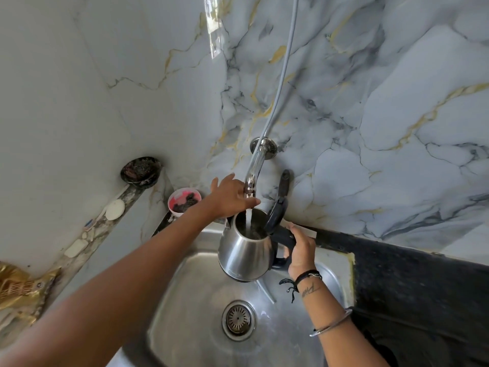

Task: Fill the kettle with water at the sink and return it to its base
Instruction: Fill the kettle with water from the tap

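Silver steel kettle (pixel 244 251) with black handle, grey marble-veined wall (pixel 370 102) streaked gold, pink cup (pixel 184 201), black counter (pixel 423 282)

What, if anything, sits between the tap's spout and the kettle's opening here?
Nothing visible. The lid is flipped back, and water falls from the tap straight into the kettle, held by the right hand. The left hand is at the spout, beside the stream.

Taking the tap (pixel 251 178) as landmark: directly under its spout the kettle (pixel 244 250) fills the space, its open lid (pixel 276 215) rising just right of the tap. The left hand (pixel 230 197) blocks the tap's left side. Below and toward the viewer, the sink (pixel 190 300) basin lies open around the drain (pixel 238 319). Far left of the tap, a cup (pixel 184 201) crowds the ledge corner.
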A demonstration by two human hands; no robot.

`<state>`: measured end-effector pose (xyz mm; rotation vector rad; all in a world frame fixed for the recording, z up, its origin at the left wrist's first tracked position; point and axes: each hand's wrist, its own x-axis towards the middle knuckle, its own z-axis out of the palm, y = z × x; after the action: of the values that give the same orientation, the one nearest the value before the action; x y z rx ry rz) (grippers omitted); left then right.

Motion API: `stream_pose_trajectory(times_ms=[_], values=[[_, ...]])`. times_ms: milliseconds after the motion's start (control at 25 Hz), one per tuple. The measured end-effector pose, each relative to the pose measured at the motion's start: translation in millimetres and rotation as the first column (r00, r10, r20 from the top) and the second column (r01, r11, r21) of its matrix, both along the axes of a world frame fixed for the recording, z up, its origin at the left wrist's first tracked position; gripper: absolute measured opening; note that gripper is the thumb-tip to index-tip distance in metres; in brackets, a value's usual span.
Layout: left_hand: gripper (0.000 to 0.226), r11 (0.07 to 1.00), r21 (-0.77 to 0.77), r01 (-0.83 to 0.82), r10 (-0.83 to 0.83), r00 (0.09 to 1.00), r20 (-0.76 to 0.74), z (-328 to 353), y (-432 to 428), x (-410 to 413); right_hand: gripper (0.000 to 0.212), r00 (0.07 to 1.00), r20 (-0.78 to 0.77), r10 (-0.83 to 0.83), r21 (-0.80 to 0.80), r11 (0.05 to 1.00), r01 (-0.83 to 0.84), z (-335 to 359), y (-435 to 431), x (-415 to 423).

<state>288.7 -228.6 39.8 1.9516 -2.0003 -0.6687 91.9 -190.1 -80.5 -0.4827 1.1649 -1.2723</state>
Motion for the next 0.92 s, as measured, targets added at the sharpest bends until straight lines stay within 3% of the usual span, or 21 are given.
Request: stream_pose_trajectory(times_ms=[80, 240, 360, 800, 920], values=[[0.045, 1.0, -0.011, 0.011, -0.012, 1.0, -0.022, -0.6, 5.6, 2.7, 0.014, 1.0, -0.017, 0.006, -0.009, 1.0, -0.006, 2.6, -2.0, 1.8], [0.023, 0.992, -0.121, -0.044, 0.02, 0.981, -0.191, -2.0, 15.0, -0.3, 0.011, 1.0, 0.009, 0.004, -0.006, 1.0, -0.004, 0.9, -3.0, -2.1], [0.014, 0.992, -0.122, -0.028, -0.001, 0.973, -0.231, 0.4, 15.6, 1.0, 0.016, 1.0, 0.008, 0.027, 0.038, 0.999, -0.027, -0.1, -0.1, -3.7], [0.026, 0.989, -0.141, -0.053, 0.047, 0.998, -0.044, 4.7, 9.5, -1.1, 0.015, 1.0, -0.018, 0.013, -0.031, 0.999, -0.014, 1.1, 1.1, -5.4], [0.042, 0.976, -0.187, -0.108, 0.128, 0.987, 0.098, 8.5, 10.3, -9.5, 0.016, 1.0, -0.026, -0.011, -0.044, 0.999, 0.01, 2.6, 2.5, -6.8]])
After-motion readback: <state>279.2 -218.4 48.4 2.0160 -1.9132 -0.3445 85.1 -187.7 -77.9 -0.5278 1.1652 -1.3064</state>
